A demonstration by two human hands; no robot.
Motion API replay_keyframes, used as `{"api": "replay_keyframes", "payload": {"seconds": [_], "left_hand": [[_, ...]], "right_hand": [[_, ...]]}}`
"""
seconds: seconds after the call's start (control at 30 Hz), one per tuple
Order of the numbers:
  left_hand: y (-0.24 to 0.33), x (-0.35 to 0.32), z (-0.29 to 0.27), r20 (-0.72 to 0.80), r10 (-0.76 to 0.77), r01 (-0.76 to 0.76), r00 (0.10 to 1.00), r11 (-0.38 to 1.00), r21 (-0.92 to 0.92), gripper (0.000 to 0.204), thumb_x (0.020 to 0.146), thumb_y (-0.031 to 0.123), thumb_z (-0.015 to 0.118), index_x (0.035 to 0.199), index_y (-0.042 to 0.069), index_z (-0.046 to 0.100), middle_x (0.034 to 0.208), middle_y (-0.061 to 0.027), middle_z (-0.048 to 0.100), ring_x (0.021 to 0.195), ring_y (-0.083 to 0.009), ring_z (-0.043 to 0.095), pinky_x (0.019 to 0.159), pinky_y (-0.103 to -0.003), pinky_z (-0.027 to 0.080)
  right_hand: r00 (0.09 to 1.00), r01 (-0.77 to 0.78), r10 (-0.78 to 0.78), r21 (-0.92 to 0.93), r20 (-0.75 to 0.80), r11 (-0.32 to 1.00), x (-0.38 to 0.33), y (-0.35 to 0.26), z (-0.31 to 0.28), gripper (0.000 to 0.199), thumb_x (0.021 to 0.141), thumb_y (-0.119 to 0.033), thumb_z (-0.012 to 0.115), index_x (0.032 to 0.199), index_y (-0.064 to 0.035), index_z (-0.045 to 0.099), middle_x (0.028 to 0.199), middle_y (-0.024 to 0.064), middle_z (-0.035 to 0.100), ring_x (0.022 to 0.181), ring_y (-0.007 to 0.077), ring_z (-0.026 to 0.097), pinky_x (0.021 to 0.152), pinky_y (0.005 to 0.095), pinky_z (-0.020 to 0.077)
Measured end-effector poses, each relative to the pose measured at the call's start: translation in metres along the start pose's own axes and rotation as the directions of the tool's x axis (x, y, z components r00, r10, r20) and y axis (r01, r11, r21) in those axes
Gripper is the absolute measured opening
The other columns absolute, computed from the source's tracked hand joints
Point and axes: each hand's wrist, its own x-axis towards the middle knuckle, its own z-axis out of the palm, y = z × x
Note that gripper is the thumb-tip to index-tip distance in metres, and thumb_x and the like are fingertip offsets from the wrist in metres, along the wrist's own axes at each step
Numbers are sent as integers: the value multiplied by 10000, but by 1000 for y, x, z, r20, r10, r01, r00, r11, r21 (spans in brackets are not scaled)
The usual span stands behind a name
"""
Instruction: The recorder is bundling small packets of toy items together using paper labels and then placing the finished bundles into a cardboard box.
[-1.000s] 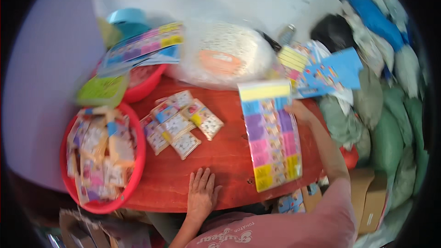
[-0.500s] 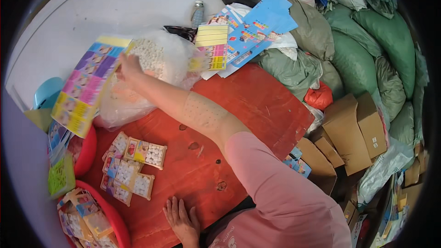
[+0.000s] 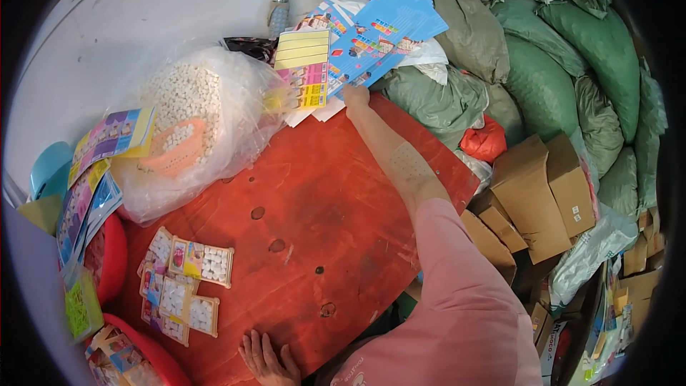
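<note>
Reaching across the table, my right hand (image 3: 356, 97) has its fingers closed at the near edge of a blue printed sheet (image 3: 389, 25). Other sheets lie around it, among them a yellow, pink and purple printed sheet (image 3: 304, 64). My left hand (image 3: 268, 361) rests on the red tabletop (image 3: 286, 200) near the front edge, fingers spread, holding nothing. Farther left of it lie several small tan trays (image 3: 214, 264) filled with white pellets, some overlapping. A large clear plastic bag (image 3: 246, 121) of white pellets stands open at the back left, with an orange basket (image 3: 179, 154) in it.
More colourful printed sheets (image 3: 114, 136) hang over the left side, above red tubs (image 3: 146, 347) and a green container (image 3: 82, 311). A patterned bottle (image 3: 279, 14) stands at the back. Stuffed green sacks (image 3: 543, 93) and cardboard boxes (image 3: 532, 193) crowd the right.
My right hand has let go of the colourful sheet at the left and moved right to the blue sheet. My left hand stays flat on the table. The view has shifted slightly.
</note>
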Motion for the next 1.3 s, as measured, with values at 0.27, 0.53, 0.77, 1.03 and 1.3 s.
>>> {"api": "replay_keyframes", "payload": {"seconds": [0.27,0.53,0.77,1.03,1.3], "left_hand": [[1,-1,-5,-1,-4,4,1000,999,53,380,841,163,618,1181,24,520,1231,-184,523,1157,-393,474,992,-534,347],[2,-1,-3,-34,11,-9,999,999,49,363,859,163,599,1182,20,517,1226,-180,527,1156,-386,478,994,-527,347],[-6,-17,12,32,-68,66,997,996,58,365,826,126,593,1156,-7,516,1261,-185,489,1216,-371,420,1053,-510,267],[-20,-11,4,-14,-155,147,988,962,-232,359,858,168,579,1151,-36,535,1207,-198,534,1149,-344,490,1011,-431,341],[9,90,-115,-199,-158,-34,967,695,-718,417,939,297,470,1181,-33,547,1170,-126,578,1085,-234,538,947,-319,388]], "right_hand": [[926,-300,266,99,267,949,6,-34,1,175,757,-178,694,829,-32,631,715,89,613,615,187,627,506,310,504],[947,313,-298,-540,118,781,-12,-90,-30,218,769,-223,579,839,-34,664,840,175,665,814,359,647,731,449,509],[758,604,-651,-407,30,685,-3,-181,-109,274,823,-256,536,974,-31,571,831,183,641,774,366,618,690,443,474],[541,771,-838,354,78,530,-58,-233,-238,161,925,-133,500,993,3,550,800,0,575,716,54,505,671,204,414],[549,383,-749,686,370,619,-147,-257,-293,120,907,-144,546,961,-38,560,760,-19,563,633,23,485,569,167,398]]}}
